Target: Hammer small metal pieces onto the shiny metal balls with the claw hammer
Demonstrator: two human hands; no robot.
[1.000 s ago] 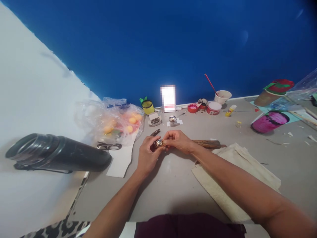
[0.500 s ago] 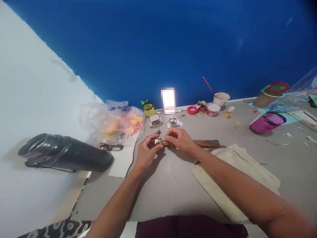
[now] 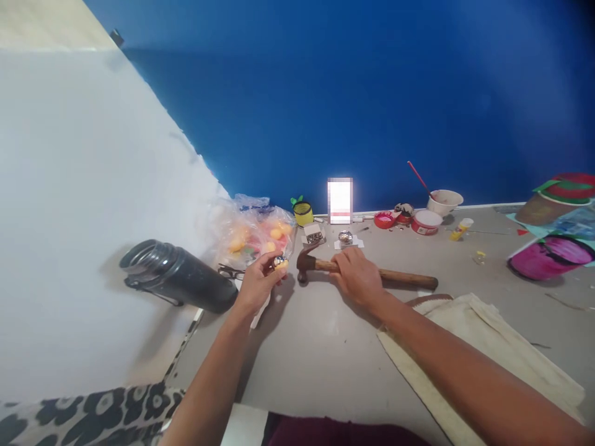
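My left hand (image 3: pixel 255 286) pinches a small ball (image 3: pixel 281 262) between thumb and fingers. Shiny silver studs, which look like thumbtacks, cover its upper part, and yellow-orange shows below. My right hand (image 3: pixel 357 275) is wrapped round the wooden handle of a claw hammer (image 3: pixel 406 279). The hammer lies across the table, its rusty head pointing left towards the ball but apart from it. Behind it, an open small box (image 3: pixel 313 236) holds many silver tacks. A second silver-covered ball (image 3: pixel 345 236) rests on white card beside that box.
A dark flask (image 3: pixel 186 275) leans at the left, near eyeglasses (image 3: pixel 230 271) and a plastic bag of orange balls (image 3: pixel 260 235). At the right lie a cream cloth (image 3: pixel 478 353) and a pink cup (image 3: pixel 551 257). Paint tubs (image 3: pixel 426 223) stand by the blue wall.
My right hand has moved from beside the ball onto the hammer handle, now gripping it. My left hand has drawn left with the ball, turning its yellow side into view. The camera view has shifted left.
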